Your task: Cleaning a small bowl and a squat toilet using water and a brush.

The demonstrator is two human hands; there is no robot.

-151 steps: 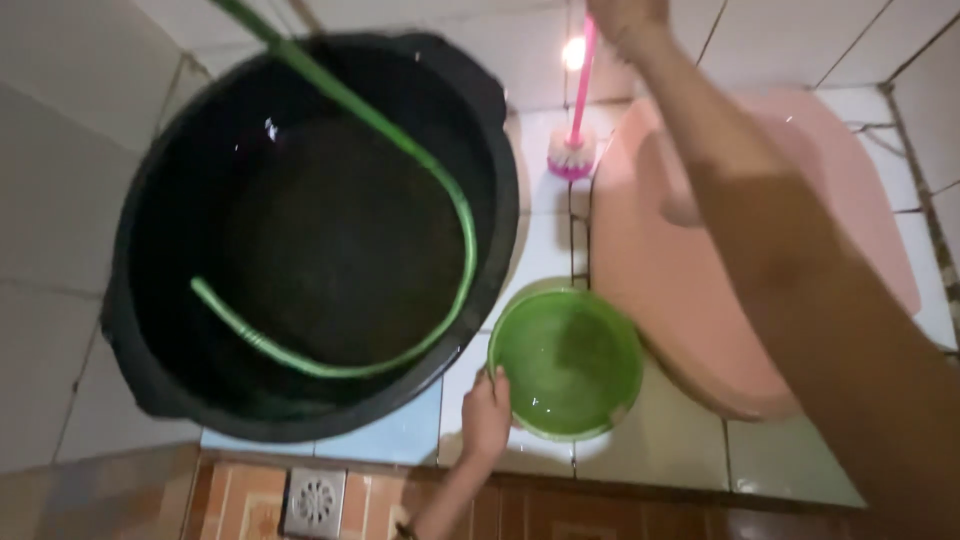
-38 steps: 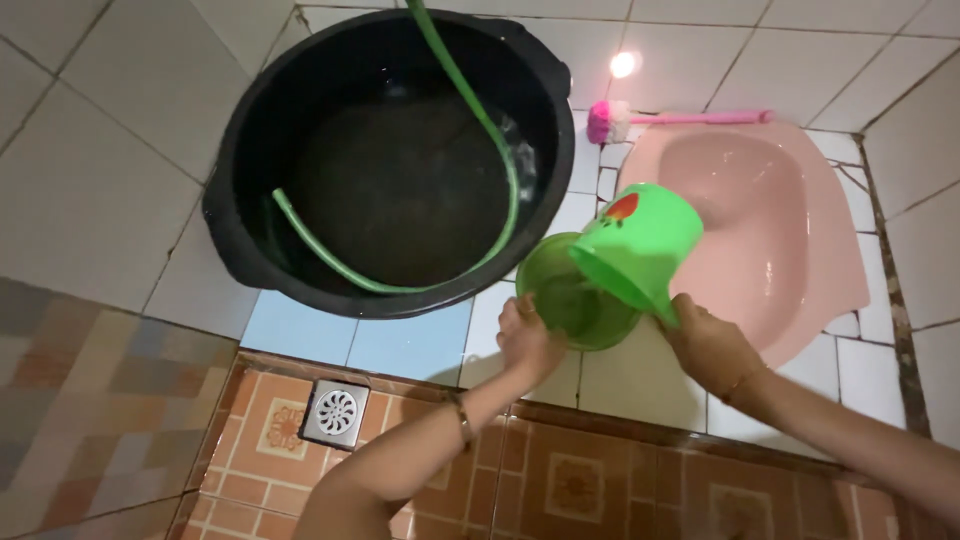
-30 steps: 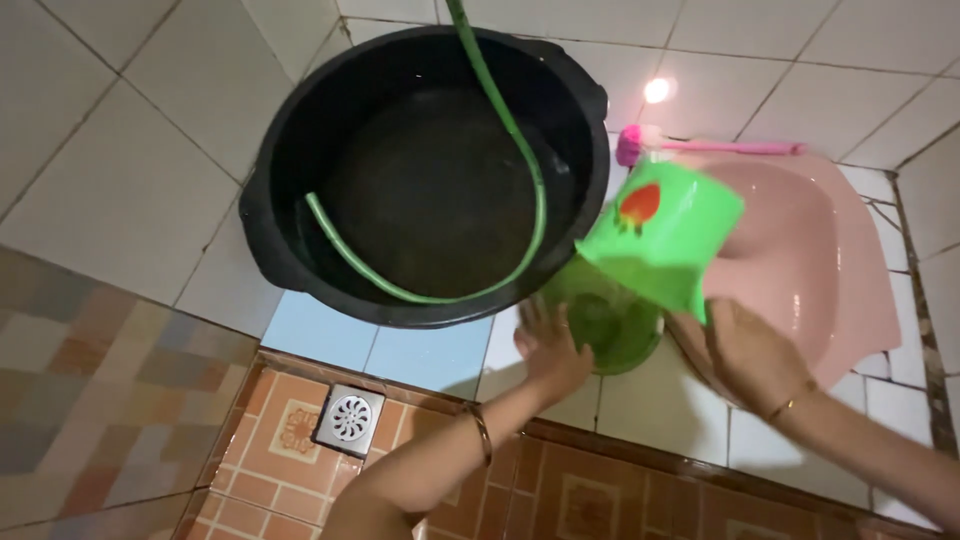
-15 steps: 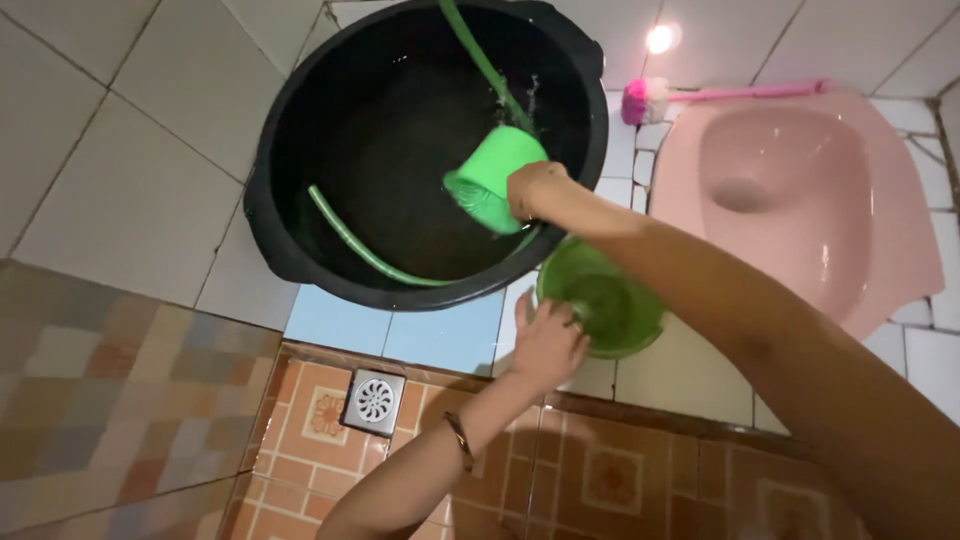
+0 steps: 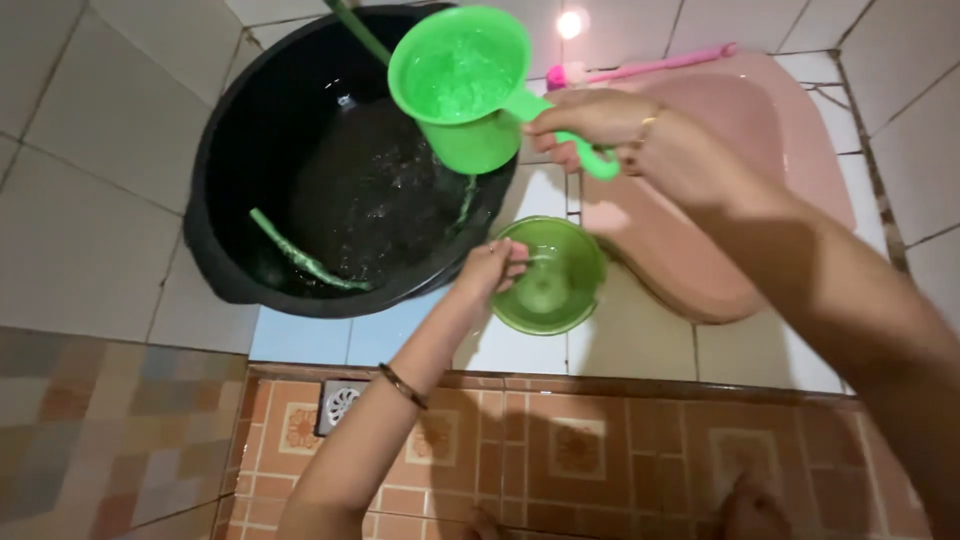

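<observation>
home bathroom: pink squat toilet (image 5: pixel 760 130), tiled floor (image 5: pixel 100 200), floor drain (image 5: pixel 340 405).

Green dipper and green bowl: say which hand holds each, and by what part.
The right hand holds the green dipper by its handle. The left hand grips the green bowl at its near-left rim.
</observation>
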